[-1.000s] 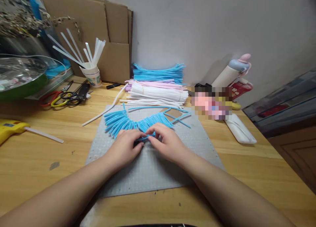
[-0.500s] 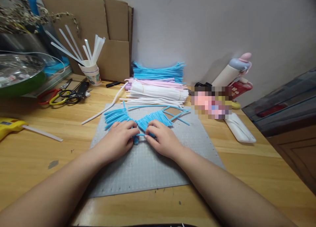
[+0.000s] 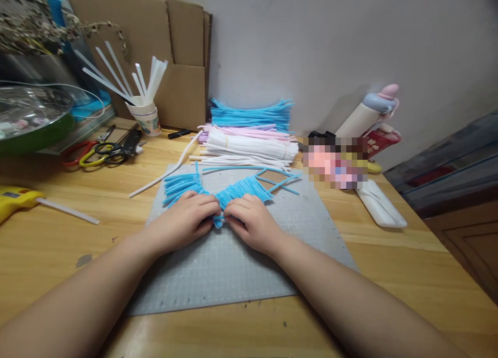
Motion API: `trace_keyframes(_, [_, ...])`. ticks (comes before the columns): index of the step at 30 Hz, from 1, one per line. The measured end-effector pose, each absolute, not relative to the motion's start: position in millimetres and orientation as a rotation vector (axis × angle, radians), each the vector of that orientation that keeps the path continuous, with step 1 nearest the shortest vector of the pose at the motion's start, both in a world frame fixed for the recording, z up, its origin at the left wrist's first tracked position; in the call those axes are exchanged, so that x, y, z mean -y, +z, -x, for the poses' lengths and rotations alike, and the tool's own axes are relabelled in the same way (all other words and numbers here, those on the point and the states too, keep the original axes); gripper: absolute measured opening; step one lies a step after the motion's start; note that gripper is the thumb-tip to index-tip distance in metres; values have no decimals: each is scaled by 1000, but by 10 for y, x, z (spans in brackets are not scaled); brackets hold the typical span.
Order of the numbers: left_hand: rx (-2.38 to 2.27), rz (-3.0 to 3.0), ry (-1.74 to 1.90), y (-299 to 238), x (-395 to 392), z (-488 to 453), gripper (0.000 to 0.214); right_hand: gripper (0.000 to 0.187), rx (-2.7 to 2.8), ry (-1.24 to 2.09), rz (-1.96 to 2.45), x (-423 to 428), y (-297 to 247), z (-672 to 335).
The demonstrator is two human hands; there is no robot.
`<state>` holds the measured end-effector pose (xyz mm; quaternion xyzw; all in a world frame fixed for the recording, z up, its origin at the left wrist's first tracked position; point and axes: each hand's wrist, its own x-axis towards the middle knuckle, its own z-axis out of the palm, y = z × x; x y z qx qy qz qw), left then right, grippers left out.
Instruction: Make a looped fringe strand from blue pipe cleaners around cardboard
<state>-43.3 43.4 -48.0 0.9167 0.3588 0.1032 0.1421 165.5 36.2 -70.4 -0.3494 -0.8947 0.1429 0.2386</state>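
Note:
A piece made of blue pipe cleaners (image 3: 241,190) lies on the grey cutting mat (image 3: 229,270). Its left part fans out in loose strands, while its right part is wound closely around brown cardboard (image 3: 272,179). My left hand (image 3: 196,215) is closed at the near end of the piece, fingers pinching a blue pipe cleaner. Close beside it, my right hand (image 3: 249,220) pinches the same blue strand, with only a short stretch (image 3: 219,220) showing between the fingertips. The undersides of both hands are hidden.
Behind the mat lie bundles of blue (image 3: 251,114) and white pipe cleaners (image 3: 249,144). A paper cup (image 3: 146,116) of glue sticks and scissors (image 3: 93,153) stand left, near a yellow glue gun (image 3: 17,202). A white bottle (image 3: 360,116) and white packet (image 3: 381,205) are right.
My right hand has moved left towards my left hand, and the stretch of blue pipe cleaner between them is shorter. The camera view has shifted slightly.

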Motion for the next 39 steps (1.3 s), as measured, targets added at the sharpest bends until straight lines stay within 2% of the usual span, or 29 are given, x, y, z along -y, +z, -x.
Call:
trace_keyframes(8, [-1072,-2731,234,-549,-433,365,12,12,2462,390,987,-386,-726,-1669])
trace_keyframes(23, [-1024,-2691,283,-518,-416,385,13,11,2588,129,987,-383,-697,-1682])
trace_keyframes(30, [-1145,-2496,512,-502,-352,342,26,9,2329,531,987,-418,-776,-1650])
trace_keyframes(32, [-1240,-2499,550,-483,-341,336,22,8,2266,582,1006,-431,-787,-1654])
trace_keyframes(35, [-1398,-2581,491,-479,-338,324,6,8,2222,602,1025,-447,-791,-1658])
trace_keyframes(39, [-1376,-2597,457,-529,-345,298,8,11,2267,593,978,-458,-799,-1647])
